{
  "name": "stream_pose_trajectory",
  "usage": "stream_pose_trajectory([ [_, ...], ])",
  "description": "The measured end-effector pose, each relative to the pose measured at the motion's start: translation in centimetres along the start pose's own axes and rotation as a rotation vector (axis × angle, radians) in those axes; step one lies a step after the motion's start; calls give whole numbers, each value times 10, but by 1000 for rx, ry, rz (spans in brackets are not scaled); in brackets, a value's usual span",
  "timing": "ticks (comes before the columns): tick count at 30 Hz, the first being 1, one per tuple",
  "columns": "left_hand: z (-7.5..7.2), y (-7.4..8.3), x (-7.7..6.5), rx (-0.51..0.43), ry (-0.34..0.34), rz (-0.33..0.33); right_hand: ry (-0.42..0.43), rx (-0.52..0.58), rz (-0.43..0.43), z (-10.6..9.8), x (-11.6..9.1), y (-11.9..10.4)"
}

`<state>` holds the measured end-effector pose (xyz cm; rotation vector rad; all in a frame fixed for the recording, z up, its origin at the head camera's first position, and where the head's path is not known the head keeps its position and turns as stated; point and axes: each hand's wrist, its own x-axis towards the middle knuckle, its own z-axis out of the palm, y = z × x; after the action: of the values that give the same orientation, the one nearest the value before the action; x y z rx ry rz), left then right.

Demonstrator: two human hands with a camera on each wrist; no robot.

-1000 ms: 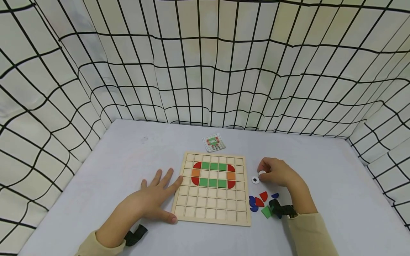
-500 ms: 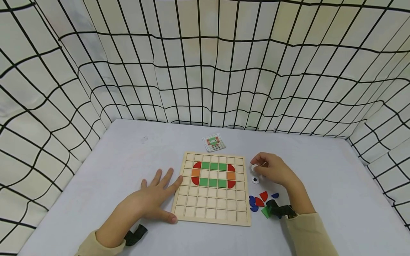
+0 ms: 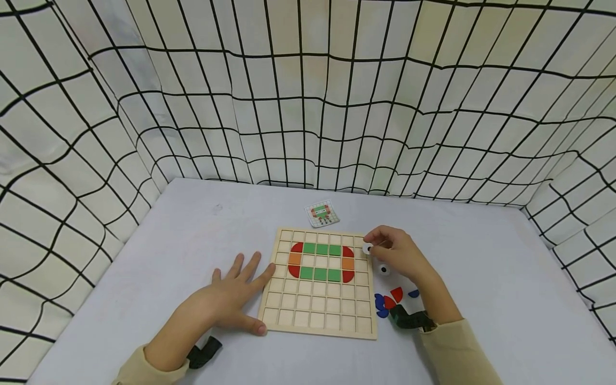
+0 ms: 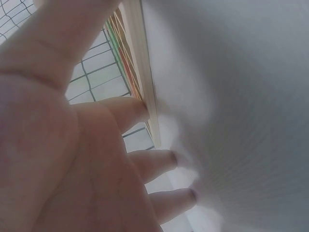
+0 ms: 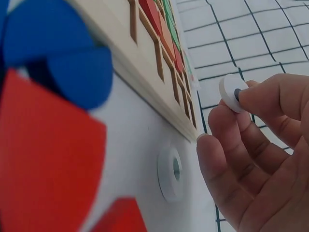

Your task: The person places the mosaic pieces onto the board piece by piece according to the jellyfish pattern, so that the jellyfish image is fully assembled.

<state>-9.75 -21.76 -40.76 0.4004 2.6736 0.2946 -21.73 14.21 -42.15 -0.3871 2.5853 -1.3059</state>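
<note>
A wooden grid board (image 3: 313,320) lies on the table, with green, red and orange pieces set in a ring in its upper cells. My left hand (image 3: 231,299) is spread flat, its thumb and a fingertip touching the board's left edge. My right hand (image 3: 397,251) pinches a white round eye piece (image 5: 230,93) with a dark centre between thumb and fingers, above the board's upper right edge. A second white eye piece (image 3: 383,269) lies on the table beside the board, below that hand.
Right of the board lie blue half-round pieces (image 3: 379,301) and red quarter-round pieces (image 3: 397,294). A small picture card (image 3: 322,213) lies behind the board. Black netting (image 3: 308,101) over white cloth stands around the table (image 3: 231,214).
My right hand has lifted the white eye piece off the table and carried it left, over the board's edge. My left hand stays in place.
</note>
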Motion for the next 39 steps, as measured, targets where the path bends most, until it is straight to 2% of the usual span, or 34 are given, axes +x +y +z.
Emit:
stream_pose_trajectory([
  [10, 0, -1, 0, 10, 7, 10, -37, 10, 1, 16, 2, -11],
  [21, -3, 2, -1, -18, 0, 0, -104, -9, -129, 30, 10, -20],
  [23, -3, 2, -1, -17, 2, 0, -113, -16, -132, 33, 11, -23],
  [28, -1, 2, 0, -6, 4, -1, -150, -65, -114, 39, 12, -27],
  [39, -2, 1, -1, 10, 10, 0, -193, -129, -162, 41, 9, -31],
])
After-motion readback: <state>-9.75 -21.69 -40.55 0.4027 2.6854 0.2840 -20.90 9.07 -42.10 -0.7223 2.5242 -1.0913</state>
